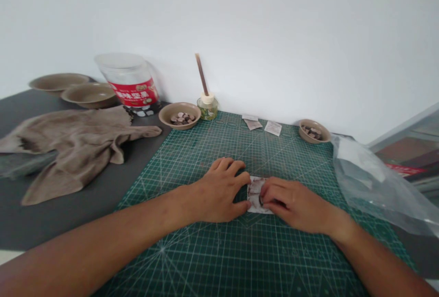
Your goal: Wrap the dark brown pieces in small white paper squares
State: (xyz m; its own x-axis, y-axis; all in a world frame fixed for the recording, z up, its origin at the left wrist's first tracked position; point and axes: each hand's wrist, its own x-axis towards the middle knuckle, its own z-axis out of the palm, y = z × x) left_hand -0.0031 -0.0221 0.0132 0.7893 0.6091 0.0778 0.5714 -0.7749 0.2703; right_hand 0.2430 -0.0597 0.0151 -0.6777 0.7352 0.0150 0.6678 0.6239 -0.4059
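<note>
A small white square sheet with brownish smudges [254, 203] lies on the green cutting mat [219, 251] between my hands. My left hand [222, 194] rests on the mat with its fingers apart, thumb and forefinger tips touching the sheet's left edge. Over the sheet's right part, my right hand [295, 203] is closed in a pinch. A small dark piece [261, 200] shows at its fingertips, mostly covered by the fingers, and its exact kind is not clear.
Bowls of small brown pieces stand back left [180, 125] and right [313, 139]. Beyond lie paper squares [273, 127], near a reed diffuser [207, 107]. A brown cloth [78, 146], plastic jar [132, 86] and bowls [91, 102] occupy the left; a clear bag [373, 182] the right.
</note>
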